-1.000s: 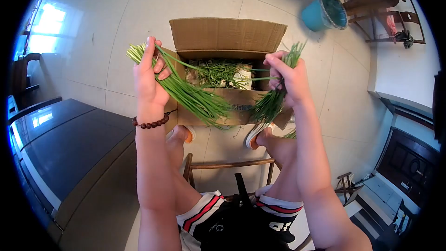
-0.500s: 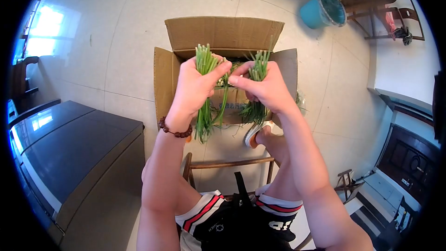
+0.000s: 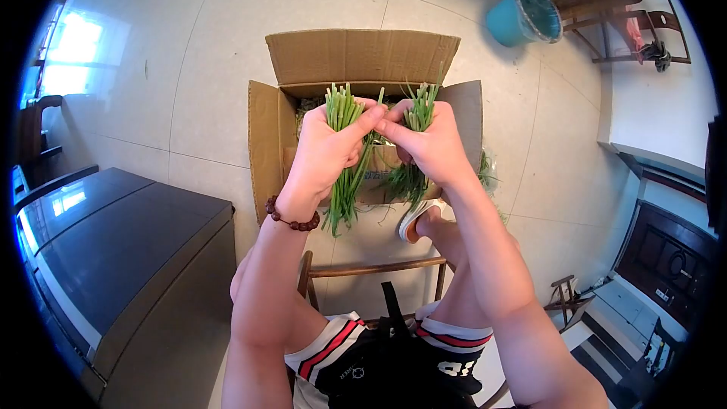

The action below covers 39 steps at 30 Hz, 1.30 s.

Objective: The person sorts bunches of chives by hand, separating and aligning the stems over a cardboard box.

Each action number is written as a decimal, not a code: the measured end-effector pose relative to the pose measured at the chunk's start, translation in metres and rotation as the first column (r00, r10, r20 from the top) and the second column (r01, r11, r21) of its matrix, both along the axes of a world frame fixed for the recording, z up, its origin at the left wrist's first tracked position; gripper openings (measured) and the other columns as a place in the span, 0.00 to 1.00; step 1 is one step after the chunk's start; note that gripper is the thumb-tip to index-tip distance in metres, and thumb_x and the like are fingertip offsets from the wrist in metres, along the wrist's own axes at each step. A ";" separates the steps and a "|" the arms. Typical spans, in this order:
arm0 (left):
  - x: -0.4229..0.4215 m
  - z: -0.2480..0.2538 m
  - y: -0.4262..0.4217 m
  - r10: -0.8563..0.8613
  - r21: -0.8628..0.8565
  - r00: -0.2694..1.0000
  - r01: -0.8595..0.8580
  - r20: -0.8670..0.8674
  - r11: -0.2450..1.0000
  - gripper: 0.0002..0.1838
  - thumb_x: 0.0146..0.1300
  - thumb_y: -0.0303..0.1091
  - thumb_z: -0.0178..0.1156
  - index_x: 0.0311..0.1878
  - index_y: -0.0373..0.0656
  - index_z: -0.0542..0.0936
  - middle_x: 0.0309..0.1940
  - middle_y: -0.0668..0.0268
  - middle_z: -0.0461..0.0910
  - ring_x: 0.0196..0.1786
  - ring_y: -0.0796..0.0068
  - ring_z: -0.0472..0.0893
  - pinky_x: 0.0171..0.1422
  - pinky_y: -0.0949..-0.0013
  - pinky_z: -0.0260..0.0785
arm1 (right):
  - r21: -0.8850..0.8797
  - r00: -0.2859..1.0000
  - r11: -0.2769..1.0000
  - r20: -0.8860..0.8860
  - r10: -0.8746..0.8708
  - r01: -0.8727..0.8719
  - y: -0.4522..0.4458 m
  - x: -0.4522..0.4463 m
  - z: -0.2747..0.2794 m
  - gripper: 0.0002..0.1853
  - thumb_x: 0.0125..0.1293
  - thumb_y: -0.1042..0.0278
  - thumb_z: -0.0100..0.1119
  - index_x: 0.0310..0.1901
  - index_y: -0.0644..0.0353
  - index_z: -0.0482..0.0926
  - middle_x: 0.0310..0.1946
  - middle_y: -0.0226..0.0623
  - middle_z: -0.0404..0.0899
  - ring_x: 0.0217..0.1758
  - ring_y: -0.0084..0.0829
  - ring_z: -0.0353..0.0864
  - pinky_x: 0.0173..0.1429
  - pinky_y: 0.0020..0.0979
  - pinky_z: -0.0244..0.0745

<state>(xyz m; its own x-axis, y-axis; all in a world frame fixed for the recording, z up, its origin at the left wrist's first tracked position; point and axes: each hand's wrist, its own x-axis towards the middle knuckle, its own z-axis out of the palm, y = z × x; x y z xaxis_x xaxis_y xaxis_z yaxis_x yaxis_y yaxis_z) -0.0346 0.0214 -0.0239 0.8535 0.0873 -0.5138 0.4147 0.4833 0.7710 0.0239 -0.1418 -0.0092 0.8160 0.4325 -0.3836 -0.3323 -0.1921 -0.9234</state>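
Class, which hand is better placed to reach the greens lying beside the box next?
Probably the right hand: it is nearer the greens, with the left hand farther across. It grips a bunch, though.

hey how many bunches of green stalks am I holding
2: one bunch in the left hand, another bunch in the right hand. The hands cover part of each. Other greens beside the box aren't counted.

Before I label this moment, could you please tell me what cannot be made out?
- Contents of the cardboard box: head view, mostly hidden behind the left hand, right hand and green stalks.
- Printing on its front: head view, partly covered by stalks, too small to read.
- Inside the blue bucket: head view, too small.
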 end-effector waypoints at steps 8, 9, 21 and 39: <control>-0.001 -0.005 0.005 -0.030 0.080 0.999 0.027 0.033 0.996 0.09 0.70 0.36 0.68 0.43 0.40 0.85 0.22 0.78 0.75 0.19 0.91 0.63 0.22 0.78 0.52 | 0.002 0.999 0.999 -0.006 -0.034 0.034 -0.006 0.005 -0.002 0.09 0.66 0.68 0.71 0.30 0.62 0.85 0.17 0.21 0.74 0.21 0.12 0.69 0.25 0.23 0.62; -0.001 -0.004 0.006 -0.069 0.116 0.997 0.067 0.015 0.991 0.08 0.71 0.34 0.68 0.43 0.39 0.84 0.24 0.76 0.77 0.19 0.91 0.64 0.22 0.79 0.53 | 0.019 0.997 0.997 -0.029 -0.074 0.075 -0.007 0.007 -0.002 0.08 0.66 0.68 0.70 0.31 0.62 0.85 0.17 0.21 0.74 0.19 0.13 0.69 0.24 0.23 0.62; -0.003 0.004 0.010 -0.179 0.123 0.984 0.177 0.009 0.977 0.11 0.74 0.34 0.64 0.48 0.35 0.83 0.32 0.71 0.82 0.20 0.91 0.65 0.22 0.80 0.53 | 0.086 0.972 0.969 -0.054 -0.227 0.231 -0.019 0.019 -0.002 0.10 0.69 0.67 0.68 0.43 0.67 0.87 0.18 0.21 0.73 0.18 0.14 0.67 0.22 0.22 0.59; 0.002 0.000 -0.002 0.008 -0.098 1.000 -0.008 0.002 0.995 0.12 0.71 0.38 0.68 0.37 0.42 0.79 0.21 0.79 0.70 0.19 0.91 0.61 0.21 0.79 0.50 | 0.120 0.989 0.992 -0.147 -0.023 0.041 -0.010 0.007 0.001 0.07 0.65 0.68 0.71 0.35 0.62 0.86 0.20 0.25 0.77 0.20 0.15 0.70 0.24 0.23 0.62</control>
<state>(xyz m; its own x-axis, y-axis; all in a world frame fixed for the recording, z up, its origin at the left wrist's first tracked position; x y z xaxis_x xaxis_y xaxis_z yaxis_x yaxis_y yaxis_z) -0.0329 0.0193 -0.0243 0.8540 0.0434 -0.5184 0.4088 0.5603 0.7204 0.0309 -0.1517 -0.0086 0.7695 0.4582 -0.4449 -0.4689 -0.0675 -0.8807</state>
